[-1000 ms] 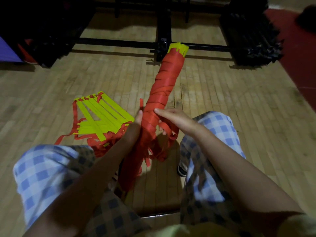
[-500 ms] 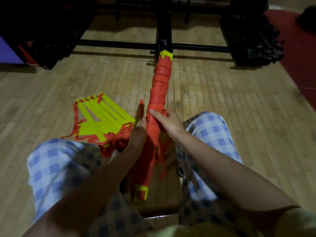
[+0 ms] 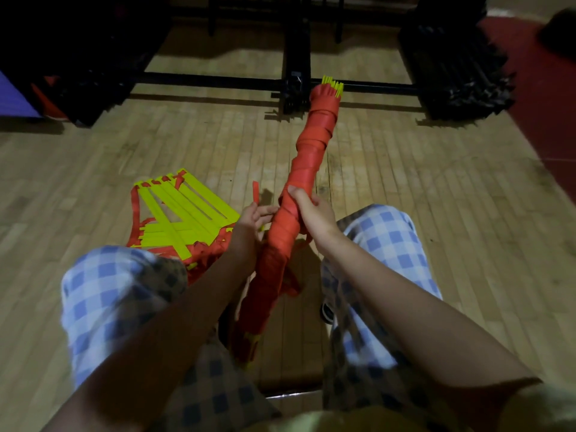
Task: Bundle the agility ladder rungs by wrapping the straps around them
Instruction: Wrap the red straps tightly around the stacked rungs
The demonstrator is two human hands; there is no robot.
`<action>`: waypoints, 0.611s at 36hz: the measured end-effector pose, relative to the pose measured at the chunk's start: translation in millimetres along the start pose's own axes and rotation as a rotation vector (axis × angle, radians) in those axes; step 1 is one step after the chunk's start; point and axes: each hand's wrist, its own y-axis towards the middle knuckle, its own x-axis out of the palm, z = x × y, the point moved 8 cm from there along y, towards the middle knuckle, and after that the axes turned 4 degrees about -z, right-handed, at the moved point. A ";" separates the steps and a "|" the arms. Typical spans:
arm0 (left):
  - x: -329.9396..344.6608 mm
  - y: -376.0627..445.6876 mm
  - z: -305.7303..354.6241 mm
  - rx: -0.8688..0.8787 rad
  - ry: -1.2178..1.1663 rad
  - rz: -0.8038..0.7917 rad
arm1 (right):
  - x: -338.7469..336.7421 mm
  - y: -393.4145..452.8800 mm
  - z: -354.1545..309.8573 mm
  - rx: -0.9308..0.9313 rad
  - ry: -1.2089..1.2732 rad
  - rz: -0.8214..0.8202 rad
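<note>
While the right hand [image 3: 311, 213] grips the wrapped bundle [image 3: 307, 169] mid-length, its long axis running away, the left hand [image 3: 254, 218] pinches the strap end [image 3: 255, 192] just left of it.

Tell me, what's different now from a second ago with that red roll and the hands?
The wrapped bundle swung its far end left, then back right, so its yellow tips sit right of the black post again. The left hand let go of the bundle and now pinches a loose strap end. The right hand keeps gripping the bundle. The unwrapped ladder pile stayed put on the floor.
</note>
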 end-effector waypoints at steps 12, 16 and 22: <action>27.5 -34.6 -46.0 -0.340 0.070 -0.425 | 1.8 -6.2 -16.0 -0.127 0.190 0.016; 23.9 -33.7 -47.2 -0.358 0.080 -0.497 | -3.9 -7.3 -25.1 -0.238 0.134 0.004; 4.4 -18.4 -26.5 -0.169 0.138 -0.280 | 0.1 -6.3 -30.6 -0.289 0.026 -0.046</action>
